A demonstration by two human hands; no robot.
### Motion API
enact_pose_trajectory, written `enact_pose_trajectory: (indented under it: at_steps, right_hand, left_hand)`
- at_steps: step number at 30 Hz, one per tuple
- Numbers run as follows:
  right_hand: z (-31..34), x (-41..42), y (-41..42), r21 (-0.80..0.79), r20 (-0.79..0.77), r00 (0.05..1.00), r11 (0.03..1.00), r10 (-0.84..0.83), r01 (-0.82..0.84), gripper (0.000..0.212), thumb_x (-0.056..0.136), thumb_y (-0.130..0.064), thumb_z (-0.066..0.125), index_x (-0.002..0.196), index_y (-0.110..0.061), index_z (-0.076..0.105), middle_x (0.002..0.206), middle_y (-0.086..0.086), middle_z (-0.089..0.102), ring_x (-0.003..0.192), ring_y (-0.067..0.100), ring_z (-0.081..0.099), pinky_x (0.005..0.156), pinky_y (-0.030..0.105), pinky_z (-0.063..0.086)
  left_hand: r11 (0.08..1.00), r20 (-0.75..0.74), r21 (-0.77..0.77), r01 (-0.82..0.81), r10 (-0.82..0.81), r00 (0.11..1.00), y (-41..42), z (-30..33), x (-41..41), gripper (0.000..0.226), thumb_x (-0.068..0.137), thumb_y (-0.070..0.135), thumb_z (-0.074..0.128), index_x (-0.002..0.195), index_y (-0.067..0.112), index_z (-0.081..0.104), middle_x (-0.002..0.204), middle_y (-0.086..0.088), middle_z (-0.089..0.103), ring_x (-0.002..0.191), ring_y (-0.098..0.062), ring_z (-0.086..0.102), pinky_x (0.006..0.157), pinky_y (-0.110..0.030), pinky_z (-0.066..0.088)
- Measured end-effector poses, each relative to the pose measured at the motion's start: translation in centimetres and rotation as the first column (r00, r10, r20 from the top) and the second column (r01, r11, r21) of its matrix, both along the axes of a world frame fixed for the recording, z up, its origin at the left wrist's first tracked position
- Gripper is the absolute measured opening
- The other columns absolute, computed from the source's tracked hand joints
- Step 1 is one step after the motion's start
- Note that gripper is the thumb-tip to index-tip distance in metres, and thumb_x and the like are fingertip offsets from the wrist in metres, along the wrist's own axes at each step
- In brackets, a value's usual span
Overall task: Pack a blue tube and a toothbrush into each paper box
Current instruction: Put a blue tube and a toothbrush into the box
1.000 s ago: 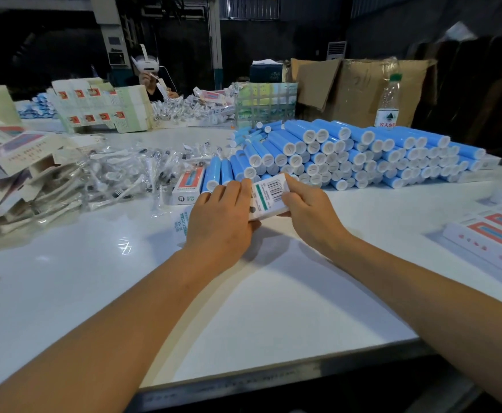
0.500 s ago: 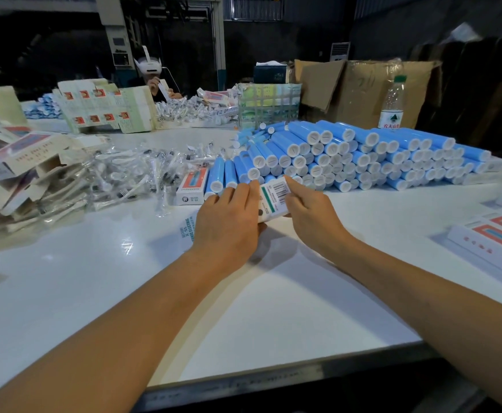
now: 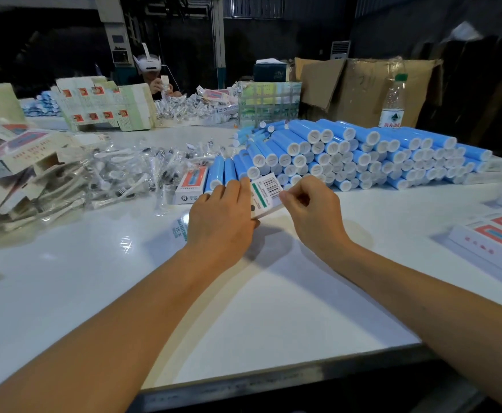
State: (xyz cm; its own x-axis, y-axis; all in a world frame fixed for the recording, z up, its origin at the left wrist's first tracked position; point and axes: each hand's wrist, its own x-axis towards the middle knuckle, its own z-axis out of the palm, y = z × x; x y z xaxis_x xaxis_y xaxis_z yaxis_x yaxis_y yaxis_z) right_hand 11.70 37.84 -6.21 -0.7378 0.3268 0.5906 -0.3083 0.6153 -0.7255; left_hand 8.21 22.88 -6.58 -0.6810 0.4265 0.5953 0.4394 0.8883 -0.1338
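My left hand (image 3: 221, 216) and right hand (image 3: 312, 210) hold one paper box (image 3: 266, 193) between them above the white surface (image 3: 258, 308), barcode face up. My left fingers (image 3: 234, 186) curl over its near side; my right fingers (image 3: 285, 196) pinch its end. Behind it lies the stack of blue tubes (image 3: 363, 156). Bagged toothbrushes (image 3: 118, 177) lie at left, beside a closed box (image 3: 191, 184).

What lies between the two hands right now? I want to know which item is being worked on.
In the head view, a paper box with a barcode label sits between the left hand and right hand; both hold it.
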Motion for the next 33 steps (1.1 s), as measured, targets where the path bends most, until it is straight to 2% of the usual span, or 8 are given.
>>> enact_pose_trajectory:
  at_steps: [8, 13, 16, 19, 23, 26, 29, 33]
  right_hand:
    - [0.8, 0.1, 0.2, -0.326, -0.033, 0.992, 0.937, 0.120, -0.125, 0.024, 0.098, -0.017, 0.044, 0.083, -0.016, 0.062, 0.073, -0.005, 0.056, 0.070, 0.012, 0.050, 0.065, 0.030, 0.043]
    - [0.4, 0.1, -0.3, -0.229, -0.021, 0.984, 0.957, 0.179, -0.179, 0.015, 0.099, -0.020, 0.045, 0.095, -0.026, 0.059, 0.085, -0.009, 0.059, 0.077, 0.008, 0.053, 0.070, 0.026, 0.042]
    - [-0.1, 0.0, -0.6, -0.169, 0.049, 0.965, 0.955, 0.257, -0.245, 0.014, 0.097, -0.030, 0.049, 0.108, -0.028, 0.057, 0.096, -0.012, 0.059, 0.084, 0.005, 0.054, 0.074, 0.024, 0.041]
    - [-0.4, 0.0, -1.2, -0.136, 0.140, 0.932, 0.939, 0.335, -0.317, 0.052, 0.084, -0.051, 0.049, 0.130, -0.028, 0.049, 0.104, -0.011, 0.055, 0.086, -0.002, 0.054, 0.072, 0.017, 0.043]
    - [-0.7, 0.4, -1.7, -0.112, 0.207, 0.875, 0.899, 0.438, -0.424, 0.063, 0.076, -0.053, 0.057, 0.135, -0.046, 0.036, 0.110, -0.022, 0.050, 0.090, -0.012, 0.054, 0.064, 0.009, 0.046]
    - [-0.9, 0.4, -1.9, 0.023, 0.231, 0.891, 0.913, 0.391, -0.407, 0.074, 0.079, -0.049, 0.064, 0.144, -0.039, 0.029, 0.121, -0.023, 0.042, 0.106, -0.006, 0.047, 0.083, 0.022, 0.049]
    - [-0.8, 0.4, -1.8, 0.103, 0.217, 0.917, 0.926, 0.335, -0.363, 0.070, 0.085, -0.036, 0.067, 0.145, -0.035, 0.032, 0.119, -0.012, 0.044, 0.108, 0.005, 0.045, 0.083, 0.029, 0.047]
    - [0.5, 0.1, -0.5, 0.223, 0.265, 0.950, 0.948, 0.165, -0.227, 0.061, 0.088, -0.034, 0.062, 0.143, -0.037, 0.036, 0.121, 0.002, 0.048, 0.107, 0.015, 0.045, 0.085, 0.026, 0.036]
  left_hand:
    - [0.951, 0.194, 0.302, 0.057, -0.120, 0.974, 0.3, 1.4, -0.1, 0.057, 0.088, 0.051, 0.052, 0.134, 0.020, 0.037, 0.119, 0.002, 0.049, 0.102, -0.020, 0.051, 0.067, -0.032, 0.033]
    - [0.400, 0.218, 0.909, 0.116, -0.694, 0.686, -0.1, 3.4, 0.1, 0.022, 0.088, 0.024, 0.064, 0.107, 0.026, 0.053, 0.095, 0.014, 0.062, 0.081, 0.000, 0.058, 0.066, -0.012, 0.045]
    - [0.061, 0.124, 0.989, -0.135, -0.837, 0.532, -0.1, 3.8, 0.4, 0.010, 0.092, 0.019, 0.055, 0.102, 0.020, 0.059, 0.086, 0.003, 0.065, 0.076, -0.010, 0.061, 0.076, -0.025, 0.049]
    - [-0.200, -0.028, 0.890, -0.409, -0.921, 0.389, -0.1, 3.8, 0.4, 0.020, 0.094, 0.021, 0.048, 0.107, 0.009, 0.058, 0.090, -0.010, 0.063, 0.083, -0.022, 0.064, 0.082, -0.040, 0.052]
    - [-0.285, -0.085, 0.797, -0.533, -0.926, 0.367, -0.1, 3.4, 0.3, 0.021, 0.098, 0.021, 0.044, 0.107, 0.010, 0.059, 0.097, -0.011, 0.067, 0.090, -0.027, 0.067, 0.070, -0.042, 0.056]
    - [-0.290, -0.081, 0.789, -0.541, -0.923, 0.377, -0.2, 3.2, 0.1, 0.019, 0.098, 0.020, 0.044, 0.104, 0.013, 0.060, 0.089, -0.009, 0.071, 0.087, -0.026, 0.069, 0.073, -0.045, 0.055]
    - [-0.229, 0.009, 0.843, -0.487, -0.899, 0.438, 0.1, 2.3, 0.0, 0.018, 0.098, 0.018, 0.044, 0.100, 0.015, 0.061, 0.086, -0.005, 0.070, 0.086, -0.021, 0.066, 0.082, -0.040, 0.054]
    - [-0.049, 0.221, 0.921, -0.385, -0.748, 0.625, 0.1, 1.0, -0.6, 0.019, 0.099, 0.030, 0.045, 0.099, 0.019, 0.060, 0.087, 0.000, 0.066, 0.077, -0.015, 0.064, 0.068, -0.029, 0.050]
